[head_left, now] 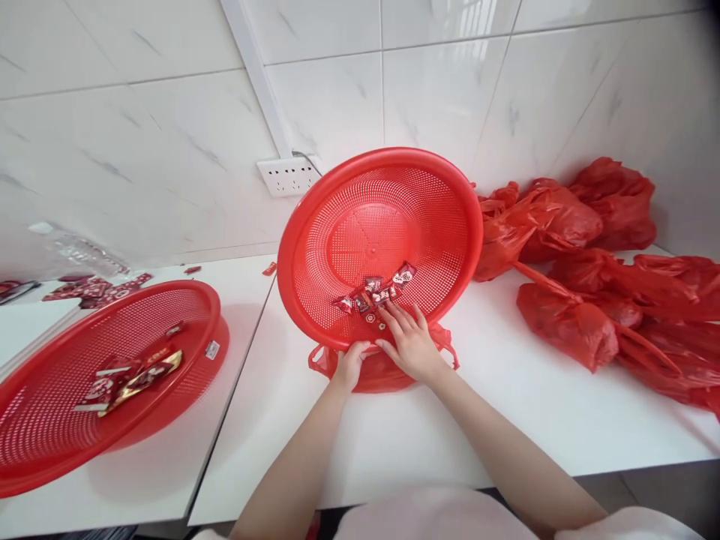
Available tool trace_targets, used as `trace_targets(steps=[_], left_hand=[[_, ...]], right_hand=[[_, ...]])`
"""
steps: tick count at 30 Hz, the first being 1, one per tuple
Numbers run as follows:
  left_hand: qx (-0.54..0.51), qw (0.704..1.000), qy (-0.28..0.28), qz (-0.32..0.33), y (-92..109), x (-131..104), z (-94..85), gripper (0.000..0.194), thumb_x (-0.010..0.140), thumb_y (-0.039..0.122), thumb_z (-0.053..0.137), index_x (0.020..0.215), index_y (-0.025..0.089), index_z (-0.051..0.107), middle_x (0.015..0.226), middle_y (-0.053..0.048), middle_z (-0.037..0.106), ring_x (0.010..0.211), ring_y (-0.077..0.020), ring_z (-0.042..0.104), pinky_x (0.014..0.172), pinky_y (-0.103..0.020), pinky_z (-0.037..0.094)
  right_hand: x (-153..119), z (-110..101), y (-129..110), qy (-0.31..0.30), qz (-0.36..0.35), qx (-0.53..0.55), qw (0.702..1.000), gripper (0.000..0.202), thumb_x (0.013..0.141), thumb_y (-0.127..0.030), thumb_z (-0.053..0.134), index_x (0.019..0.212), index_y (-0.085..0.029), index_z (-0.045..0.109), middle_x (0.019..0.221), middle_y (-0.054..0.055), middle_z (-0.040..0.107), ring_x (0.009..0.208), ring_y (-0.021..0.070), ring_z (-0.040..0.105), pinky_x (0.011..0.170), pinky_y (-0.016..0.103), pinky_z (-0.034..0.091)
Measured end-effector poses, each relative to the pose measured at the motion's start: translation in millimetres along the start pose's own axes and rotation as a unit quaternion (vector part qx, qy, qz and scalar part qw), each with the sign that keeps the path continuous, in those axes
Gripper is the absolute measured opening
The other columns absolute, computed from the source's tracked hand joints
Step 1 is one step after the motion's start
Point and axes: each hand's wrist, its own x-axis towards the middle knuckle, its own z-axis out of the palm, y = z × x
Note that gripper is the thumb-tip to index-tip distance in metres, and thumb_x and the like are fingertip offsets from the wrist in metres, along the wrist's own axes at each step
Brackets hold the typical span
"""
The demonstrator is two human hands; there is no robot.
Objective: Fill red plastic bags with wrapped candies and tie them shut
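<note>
Presently, we are tilting a round, red, perforated plastic basket [371, 229] above a red plastic bag [385, 375], left hand [352, 365] at the basket's rim, finger closure indiscernible, right hand [413, 349] spreading fingers beside small red-wrapped candies [373, 284].

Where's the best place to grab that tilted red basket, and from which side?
Probably grip the tilted basket by its left rim, from the left: the lip flares outward there, away from the red bags on the right and the left hand and right hand at the near edge.
</note>
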Motion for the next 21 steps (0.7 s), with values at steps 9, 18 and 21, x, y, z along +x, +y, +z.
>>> trace_targets(steps=[9, 18, 21], left_hand=[[-0.094, 0.992, 0.02, 0.086, 11, 16, -11.5, 0.023, 0.056, 0.021, 0.069, 0.078, 0.016, 0.069, 0.079, -0.002, 0.072, 0.076, -0.0195, 0.067, 0.067, -0.031, 0.053], [-0.127, 0.989, 0.0, 0.075, 27, 17, -17.9, 0.02, 0.064, 0.021, 0.063, 0.081, 0.014, 0.068, 0.089, -0.008, 0.074, 0.098, -0.0274, 0.067, 0.087, -0.042, 0.052], [-0.13, 0.988, -0.001, 0.08, 27, 18, -18.9, 0.021, 0.066, 0.021, 0.063, 0.085, 0.014, 0.068, 0.095, -0.007, 0.074, 0.103, -0.0275, 0.066, 0.09, -0.043, 0.051]], right_hand=[[9, 10, -14, 0.07, -0.068, 0.183, 0.978, 0.025, 0.097, -0.032, 0.046, 0.11, -0.021, 0.065, 0.099, 0.01, 0.068, 0.092, 0.0228, 0.061, 0.084, 0.039, 0.049], [-4, 22, -3, -0.022, 0.15, 0.594, 0.79, 0.031, 0.087, -0.051, 0.056, 0.084, -0.02, 0.061, 0.079, 0.002, 0.064, 0.072, 0.0182, 0.063, 0.067, 0.033, 0.055], [-2, 19, -3, -0.025, 0.18, 0.617, 0.766, 0.033, 0.084, -0.052, 0.061, 0.087, -0.02, 0.062, 0.08, 0.002, 0.067, 0.065, 0.0163, 0.065, 0.064, 0.03, 0.054]])
